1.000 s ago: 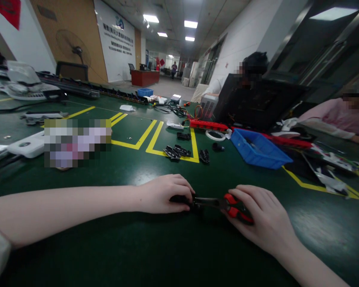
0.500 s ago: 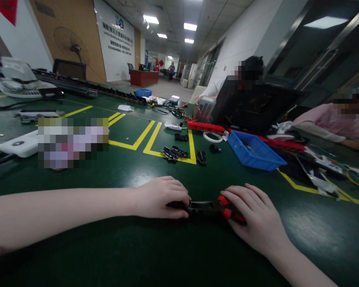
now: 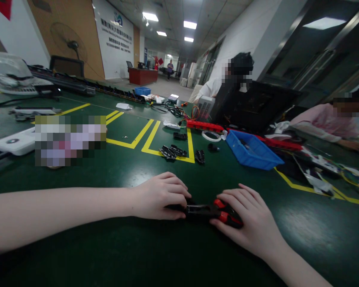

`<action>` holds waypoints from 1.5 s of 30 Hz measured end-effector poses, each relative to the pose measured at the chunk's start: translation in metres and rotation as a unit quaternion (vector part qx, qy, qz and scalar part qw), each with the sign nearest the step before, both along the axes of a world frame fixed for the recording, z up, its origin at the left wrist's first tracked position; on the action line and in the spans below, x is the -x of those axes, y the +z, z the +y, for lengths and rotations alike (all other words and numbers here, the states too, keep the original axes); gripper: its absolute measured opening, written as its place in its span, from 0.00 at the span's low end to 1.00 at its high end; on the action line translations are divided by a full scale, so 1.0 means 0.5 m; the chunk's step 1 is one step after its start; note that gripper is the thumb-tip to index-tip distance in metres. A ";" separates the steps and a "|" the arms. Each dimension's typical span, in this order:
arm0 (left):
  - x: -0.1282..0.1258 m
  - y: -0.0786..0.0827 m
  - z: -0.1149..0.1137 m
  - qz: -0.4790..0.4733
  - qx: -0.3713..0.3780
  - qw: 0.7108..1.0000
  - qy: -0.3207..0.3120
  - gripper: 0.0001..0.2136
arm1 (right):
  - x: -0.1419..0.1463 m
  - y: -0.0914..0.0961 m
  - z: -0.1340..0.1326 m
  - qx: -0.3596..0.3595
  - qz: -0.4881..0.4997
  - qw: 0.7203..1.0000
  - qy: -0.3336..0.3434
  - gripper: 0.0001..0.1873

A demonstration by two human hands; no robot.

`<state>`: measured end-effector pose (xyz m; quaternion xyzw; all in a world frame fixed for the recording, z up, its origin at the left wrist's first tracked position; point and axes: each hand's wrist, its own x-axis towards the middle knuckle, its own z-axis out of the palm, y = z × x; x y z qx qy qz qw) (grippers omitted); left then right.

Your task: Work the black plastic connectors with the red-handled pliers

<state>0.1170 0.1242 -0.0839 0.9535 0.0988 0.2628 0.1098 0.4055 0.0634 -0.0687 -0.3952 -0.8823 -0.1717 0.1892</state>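
My right hand [image 3: 248, 213] is closed around the red-and-black handles of a pair of pliers [image 3: 224, 217], whose jaws point left. In my left hand [image 3: 164, 197] is a small black part [image 3: 175, 207], mostly covered by the fingers. The plier jaws reach up to this part beside my left fingertips; whether they bite on it I cannot tell. Beyond my hands, several black plastic parts [image 3: 173, 152] lie on the green table [image 3: 131, 247] by yellow tape, with another black part [image 3: 200, 156] just to their right.
A blue bin [image 3: 254, 153] stands at the right, near a white ring [image 3: 211, 136] and a red strip [image 3: 205, 126]. On the left lie a white power strip [image 3: 16, 141] and a blurred-out item [image 3: 71, 141]. Two people sit across the table, behind a black panel [image 3: 257, 105].
The pliers and my right hand have shifted slightly left, toward my left hand. The plier handles look more spread. The whole view has drifted a little.
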 end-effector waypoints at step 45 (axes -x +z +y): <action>0.001 0.001 0.006 0.040 0.032 0.999 -0.005 0.08 | 0.004 0.006 -0.001 0.043 0.024 0.999 -0.010 0.12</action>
